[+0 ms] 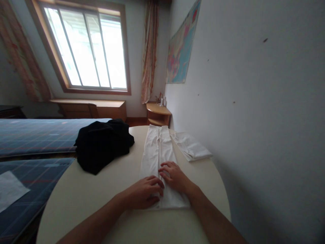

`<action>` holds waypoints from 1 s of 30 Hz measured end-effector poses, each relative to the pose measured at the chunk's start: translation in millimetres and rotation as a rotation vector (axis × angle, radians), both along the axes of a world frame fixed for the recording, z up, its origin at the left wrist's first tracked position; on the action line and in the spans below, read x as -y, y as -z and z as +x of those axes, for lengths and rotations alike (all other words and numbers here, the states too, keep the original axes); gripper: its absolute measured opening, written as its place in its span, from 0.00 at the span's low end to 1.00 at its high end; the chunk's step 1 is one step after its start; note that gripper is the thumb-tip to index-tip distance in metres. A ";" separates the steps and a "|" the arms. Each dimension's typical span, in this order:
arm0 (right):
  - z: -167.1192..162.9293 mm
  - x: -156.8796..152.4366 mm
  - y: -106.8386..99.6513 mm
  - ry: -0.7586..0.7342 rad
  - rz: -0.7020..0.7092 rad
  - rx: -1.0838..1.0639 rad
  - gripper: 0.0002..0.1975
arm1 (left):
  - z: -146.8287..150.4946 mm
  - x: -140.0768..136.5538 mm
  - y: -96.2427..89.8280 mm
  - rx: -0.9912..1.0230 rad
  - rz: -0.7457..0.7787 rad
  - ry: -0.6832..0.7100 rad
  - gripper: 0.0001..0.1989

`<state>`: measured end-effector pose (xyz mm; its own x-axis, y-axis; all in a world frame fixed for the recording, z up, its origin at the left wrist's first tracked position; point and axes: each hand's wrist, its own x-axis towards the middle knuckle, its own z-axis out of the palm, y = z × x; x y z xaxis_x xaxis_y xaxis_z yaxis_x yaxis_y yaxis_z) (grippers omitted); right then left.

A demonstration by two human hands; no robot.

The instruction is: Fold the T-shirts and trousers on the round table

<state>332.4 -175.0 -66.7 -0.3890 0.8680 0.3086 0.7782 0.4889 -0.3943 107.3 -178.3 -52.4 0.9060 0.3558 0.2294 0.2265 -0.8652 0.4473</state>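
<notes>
White trousers [151, 149] lie lengthwise on a round cream table [122, 223], waistband at the far edge and the two legs side by side. My left hand [144, 192] rests on the near part of the left leg, fingers loosely bent and apart. Slightly farther off, my right hand [175, 176] lies on the right leg with its fingers spread, near the line where the legs meet. Neither hand grips the cloth. Beyond my right hand is a folded white garment [191, 145].
A heap of black cloth [101, 144] sits at the table's left edge. Two beds with blue plaid covers [38, 135] stand to the left, one bearing a white sheet [11, 189]. A wall [254, 135] runs close along the right. A corner shelf [158, 109] stands behind.
</notes>
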 end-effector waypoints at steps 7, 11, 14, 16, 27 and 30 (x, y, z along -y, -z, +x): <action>-12.1 -4.7 1.2 0.026 0.029 -0.002 0.19 | -4.2 -1.2 -0.5 -0.022 0.007 -0.076 0.22; -14.8 -10.7 6.4 0.007 0.002 -0.020 0.19 | -3.3 -0.6 -1.6 -0.025 -0.011 -0.082 0.24; -16.1 -14.4 9.2 0.027 -0.012 -0.022 0.18 | -3.6 -0.9 -1.8 -0.018 -0.009 -0.055 0.25; -16.9 -15.2 8.4 0.071 -0.008 -0.047 0.17 | -4.8 -1.6 -1.4 -0.024 -0.007 -0.036 0.26; -9.5 -3.3 1.1 0.075 -0.006 -0.017 0.17 | -8.7 4.5 -10.8 -0.095 -0.067 -0.054 0.24; -3.4 3.9 -11.1 0.017 -0.035 -0.062 0.12 | -7.8 8.3 -18.3 -0.129 -0.046 -0.035 0.17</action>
